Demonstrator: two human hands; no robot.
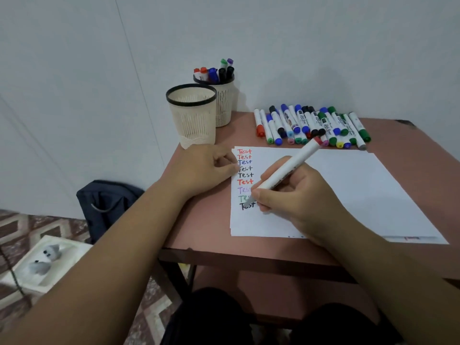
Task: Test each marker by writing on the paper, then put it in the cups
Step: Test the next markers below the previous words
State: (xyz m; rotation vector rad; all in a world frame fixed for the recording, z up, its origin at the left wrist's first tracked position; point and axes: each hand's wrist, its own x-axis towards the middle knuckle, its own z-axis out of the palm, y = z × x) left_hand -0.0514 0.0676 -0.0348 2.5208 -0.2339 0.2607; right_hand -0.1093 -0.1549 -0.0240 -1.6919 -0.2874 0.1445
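Two "Test" words [245, 194] half hidden behind right hand [296, 192] gripping marker [286, 170].

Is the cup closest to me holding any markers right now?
No. The near cup shows only bare mesh inside, while the markers all stand in the far cup behind it.

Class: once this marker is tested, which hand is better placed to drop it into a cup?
Probably the right hand: it already grips the marker. The left hand lies nearer the cups but steadies the paper.
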